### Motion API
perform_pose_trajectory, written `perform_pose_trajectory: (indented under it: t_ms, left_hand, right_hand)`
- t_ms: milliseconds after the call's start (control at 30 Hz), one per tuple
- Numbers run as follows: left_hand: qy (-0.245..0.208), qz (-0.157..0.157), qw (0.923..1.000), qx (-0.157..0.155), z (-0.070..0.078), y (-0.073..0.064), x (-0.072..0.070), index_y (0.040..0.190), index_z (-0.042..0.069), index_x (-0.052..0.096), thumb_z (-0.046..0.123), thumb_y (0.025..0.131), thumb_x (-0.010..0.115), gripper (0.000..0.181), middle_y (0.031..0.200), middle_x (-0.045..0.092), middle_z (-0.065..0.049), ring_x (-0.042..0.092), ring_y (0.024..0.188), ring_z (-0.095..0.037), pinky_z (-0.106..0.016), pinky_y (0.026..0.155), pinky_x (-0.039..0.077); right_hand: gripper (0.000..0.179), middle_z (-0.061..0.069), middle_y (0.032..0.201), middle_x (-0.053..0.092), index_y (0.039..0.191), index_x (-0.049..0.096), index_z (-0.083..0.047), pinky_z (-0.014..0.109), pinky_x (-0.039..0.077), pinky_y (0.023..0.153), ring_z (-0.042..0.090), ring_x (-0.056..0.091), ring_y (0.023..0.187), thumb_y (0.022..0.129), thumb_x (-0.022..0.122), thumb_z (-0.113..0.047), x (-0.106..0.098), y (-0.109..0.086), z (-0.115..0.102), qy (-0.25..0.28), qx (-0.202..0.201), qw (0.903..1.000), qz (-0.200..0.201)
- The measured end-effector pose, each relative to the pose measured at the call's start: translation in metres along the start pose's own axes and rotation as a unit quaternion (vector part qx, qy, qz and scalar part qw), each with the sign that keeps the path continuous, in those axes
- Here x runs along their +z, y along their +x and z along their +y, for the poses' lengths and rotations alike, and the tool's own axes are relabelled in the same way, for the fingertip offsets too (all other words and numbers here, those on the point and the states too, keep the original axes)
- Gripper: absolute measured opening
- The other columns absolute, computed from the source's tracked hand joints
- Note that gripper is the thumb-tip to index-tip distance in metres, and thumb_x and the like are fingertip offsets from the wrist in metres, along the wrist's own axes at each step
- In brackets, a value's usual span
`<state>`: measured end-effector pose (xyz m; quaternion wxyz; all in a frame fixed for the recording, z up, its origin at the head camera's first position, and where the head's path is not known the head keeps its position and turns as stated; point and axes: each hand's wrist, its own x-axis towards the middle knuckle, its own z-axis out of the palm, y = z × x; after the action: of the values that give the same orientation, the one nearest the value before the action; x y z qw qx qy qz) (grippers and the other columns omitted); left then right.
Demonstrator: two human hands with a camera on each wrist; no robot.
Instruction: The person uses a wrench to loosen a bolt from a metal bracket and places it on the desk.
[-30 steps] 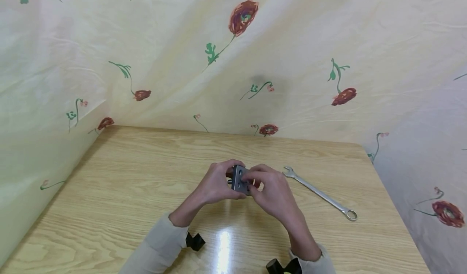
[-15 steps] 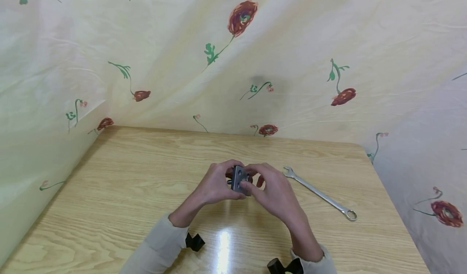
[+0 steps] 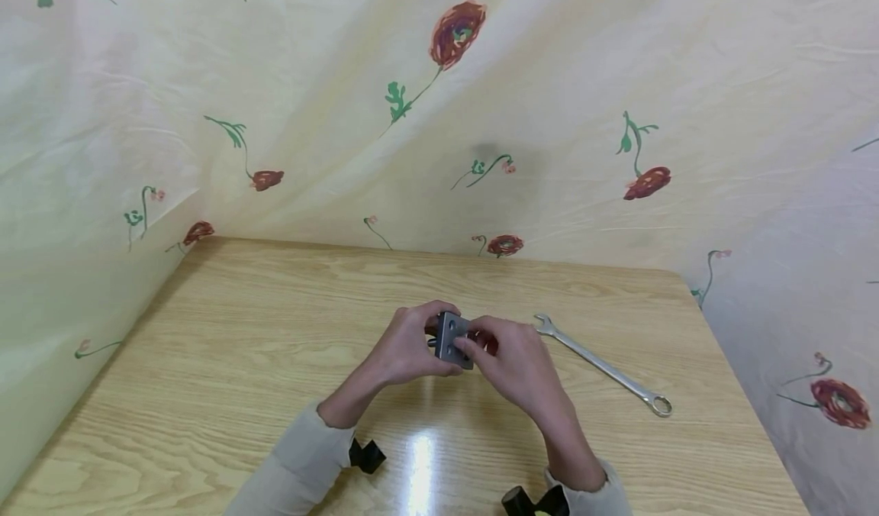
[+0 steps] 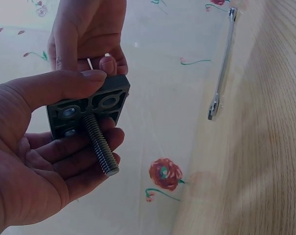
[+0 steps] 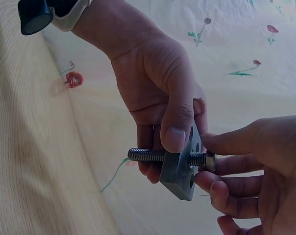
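Note:
A square grey plate with several holes (image 3: 446, 337) is gripped by my left hand (image 3: 407, 349), thumb on one edge and fingers on the opposite one. Through its middle runs a threaded metal bolt (image 4: 100, 144); in the right wrist view its shank sticks out on one side, and a short threaded length with the head shows on the other. My right hand (image 3: 515, 359) holds the bolt at its head, thumb and fingertips around it. Both hands are above the table. The right fingers partly cover the bolt head in the head view.
A combination wrench (image 3: 600, 363) lies slantwise on the wood-grain table (image 3: 288, 302), right of the hands. A flower-patterned cloth (image 3: 330, 119) hangs behind the table and along its sides. A black wrist-mounted piece (image 3: 368, 456) sits at each sleeve cuff.
The right fingers have shifted around the bolt head, spreading forward along it and then drawing together again. The left hand and plate have stayed in place.

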<state>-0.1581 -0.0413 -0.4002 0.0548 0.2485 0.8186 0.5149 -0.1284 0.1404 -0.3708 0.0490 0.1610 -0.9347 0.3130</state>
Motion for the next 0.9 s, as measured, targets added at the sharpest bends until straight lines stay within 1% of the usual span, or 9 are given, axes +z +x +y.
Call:
perform_pose_trajectory:
  t_ms: [100, 167, 300, 467, 533, 667, 767, 900]
  left_hand:
    - [0.002, -0.001, 1.0000, 0.002, 0.0001, 0.0000, -0.0001, 0.117, 0.007, 0.060, 0.008, 0.064, 0.087, 0.059, 0.105, 0.072, -0.011, 0.071, 0.094, -0.021, -0.025, 0.076, 0.056]
    - [0.003, -0.001, 1.0000, 0.003, 0.0002, -0.0001, -0.0003, 0.117, 0.008, 0.060, 0.008, 0.064, 0.087, 0.059, 0.106, 0.072, -0.011, 0.071, 0.094, -0.021, -0.026, 0.077, 0.057]
    - [0.003, -0.001, 1.0000, 0.003, 0.0003, 0.0000, -0.0001, 0.117, 0.008, 0.060, 0.007, 0.064, 0.087, 0.059, 0.106, 0.072, -0.011, 0.071, 0.094, -0.021, -0.027, 0.078, 0.057]
    - [0.001, -0.001, 1.0000, -0.001, 0.0002, 0.0001, 0.0003, 0.117, 0.007, 0.060, 0.006, 0.063, 0.087, 0.060, 0.106, 0.072, -0.011, 0.072, 0.094, -0.022, -0.025, 0.076, 0.056]
    - [0.003, 0.000, 1.0000, 0.000, -0.0001, 0.0001, 0.0003, 0.117, 0.007, 0.061, 0.007, 0.063, 0.087, 0.060, 0.105, 0.073, -0.011, 0.072, 0.093, -0.021, -0.023, 0.075, 0.056]
    - [0.010, 0.000, 0.9999, 0.006, -0.0003, 0.0004, 0.0005, 0.117, 0.007, 0.061, 0.008, 0.064, 0.087, 0.060, 0.104, 0.074, -0.011, 0.073, 0.093, -0.021, -0.022, 0.076, 0.055]
    - [0.012, -0.001, 0.9999, 0.008, -0.0002, 0.0006, 0.0006, 0.117, 0.006, 0.061, 0.008, 0.064, 0.087, 0.060, 0.104, 0.074, -0.011, 0.073, 0.093, -0.021, -0.023, 0.077, 0.055]
    - [0.010, -0.002, 0.9999, 0.004, 0.0003, 0.0001, 0.0006, 0.117, 0.007, 0.060, 0.007, 0.064, 0.087, 0.060, 0.104, 0.073, -0.011, 0.072, 0.092, -0.020, -0.024, 0.076, 0.056]
  right_hand:
    - [0.014, -0.006, 0.076, 0.066, 0.096, 0.074, -0.015, 0.018, 0.041, 0.057, 0.004, 0.053, 0.064, 0.086, 0.072, -0.023, -0.0004, -0.0006, -0.0004, -0.005, -0.018, 0.9998, 0.008]
    - [0.014, -0.006, 0.077, 0.067, 0.097, 0.074, -0.015, 0.018, 0.042, 0.058, 0.004, 0.054, 0.067, 0.084, 0.073, -0.021, -0.0008, -0.0010, -0.0006, -0.009, -0.023, 0.9996, 0.012]
    - [0.016, -0.004, 0.081, 0.069, 0.096, 0.076, -0.016, 0.018, 0.042, 0.058, 0.004, 0.056, 0.068, 0.080, 0.075, -0.016, -0.0008, -0.0015, -0.0012, -0.012, -0.029, 0.9992, 0.023]
    - [0.019, 0.000, 0.090, 0.071, 0.091, 0.076, -0.016, 0.018, 0.042, 0.058, 0.006, 0.058, 0.069, 0.076, 0.075, -0.005, 0.0005, -0.0025, -0.0016, -0.004, -0.057, 0.9975, 0.043]
    - [0.021, 0.000, 0.092, 0.071, 0.089, 0.076, -0.015, 0.019, 0.044, 0.060, 0.007, 0.059, 0.071, 0.074, 0.074, -0.001, 0.0016, -0.0028, -0.0016, 0.005, -0.069, 0.9964, 0.049]
    - [0.023, 0.001, 0.094, 0.069, 0.086, 0.075, -0.014, 0.025, 0.051, 0.062, 0.009, 0.061, 0.075, 0.073, 0.072, 0.005, 0.0032, -0.0031, -0.0019, 0.017, -0.088, 0.9944, 0.057]
    - [0.023, 0.001, 0.095, 0.069, 0.085, 0.075, -0.015, 0.025, 0.050, 0.062, 0.010, 0.062, 0.076, 0.073, 0.073, 0.005, 0.0033, -0.0034, -0.0016, 0.009, -0.094, 0.9938, 0.057]
    - [0.024, -0.001, 0.098, 0.069, 0.092, 0.073, -0.017, 0.019, 0.044, 0.062, 0.009, 0.059, 0.073, 0.073, 0.077, -0.002, 0.0010, -0.0037, -0.0004, 0.000, -0.091, 0.9945, 0.052]
